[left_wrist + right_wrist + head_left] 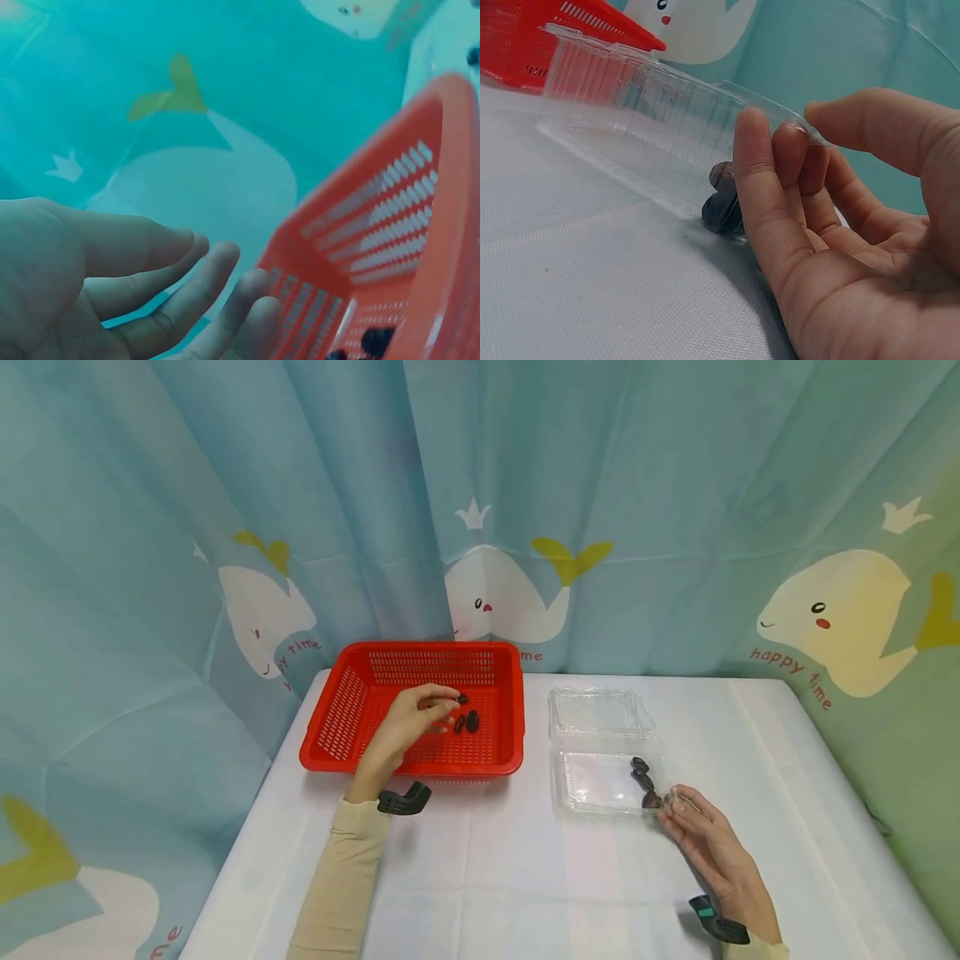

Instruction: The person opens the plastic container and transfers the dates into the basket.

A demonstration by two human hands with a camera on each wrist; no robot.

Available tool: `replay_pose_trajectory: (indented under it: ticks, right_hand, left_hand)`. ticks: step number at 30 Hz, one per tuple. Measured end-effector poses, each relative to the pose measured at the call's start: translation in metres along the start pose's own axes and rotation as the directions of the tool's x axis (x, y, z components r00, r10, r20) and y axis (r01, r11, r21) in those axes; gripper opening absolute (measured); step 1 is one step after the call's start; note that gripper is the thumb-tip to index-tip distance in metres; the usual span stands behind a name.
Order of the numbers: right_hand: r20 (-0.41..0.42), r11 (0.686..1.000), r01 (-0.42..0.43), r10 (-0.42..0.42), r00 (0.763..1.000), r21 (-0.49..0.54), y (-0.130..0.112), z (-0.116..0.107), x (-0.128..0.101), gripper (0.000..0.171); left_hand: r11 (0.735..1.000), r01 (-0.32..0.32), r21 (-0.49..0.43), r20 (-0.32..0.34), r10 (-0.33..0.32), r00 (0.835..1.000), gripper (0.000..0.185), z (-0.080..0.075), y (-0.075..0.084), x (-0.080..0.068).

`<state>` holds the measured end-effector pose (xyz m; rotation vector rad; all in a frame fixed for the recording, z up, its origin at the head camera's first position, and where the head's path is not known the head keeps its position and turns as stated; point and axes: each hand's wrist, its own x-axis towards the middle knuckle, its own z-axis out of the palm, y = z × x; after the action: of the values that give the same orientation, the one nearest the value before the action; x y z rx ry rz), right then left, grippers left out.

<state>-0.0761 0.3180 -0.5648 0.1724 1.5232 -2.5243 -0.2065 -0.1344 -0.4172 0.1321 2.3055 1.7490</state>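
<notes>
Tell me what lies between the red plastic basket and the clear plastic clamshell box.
Only bare white tablecloth, seen in the head view, between red plastic basket and clear plastic clamshell box.

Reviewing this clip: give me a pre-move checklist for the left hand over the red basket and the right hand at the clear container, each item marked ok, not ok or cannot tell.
1. Left hand pinches a dark piece at its fingertips: ok in the head view; the left wrist view does not show the piece.
2. The piece is over the red basket, within its rim: ok.
3. Other dark pieces lie on the basket floor: ok.
4. Clear container lies open: ok.
5. Right hand steadies the container's near corner, fingers on its rim: ok.
6. Firmness of the left pinch: cannot tell.
</notes>
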Motion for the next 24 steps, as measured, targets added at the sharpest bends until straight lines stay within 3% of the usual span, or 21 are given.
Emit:
replay_pose_trajectory:
  ticks: [13,24]
  right_hand:
    - [-0.014,1.000,-0.015,0.015,1.000,-0.010,0.001,-0.001,0.000,0.022]
    - [-0.018,1.000,-0.010,0.010,1.000,0.006,0.001,0.000,0.000,0.023]
  left_hand:
    - [0.988,-0.024,-0.151,0.041,0.031,0.999,0.030,0.039,-0.007,-0.018]
    - [0.971,-0.056,-0.234,0.150,0.093,0.984,0.028,0.079,-0.010,-0.021]
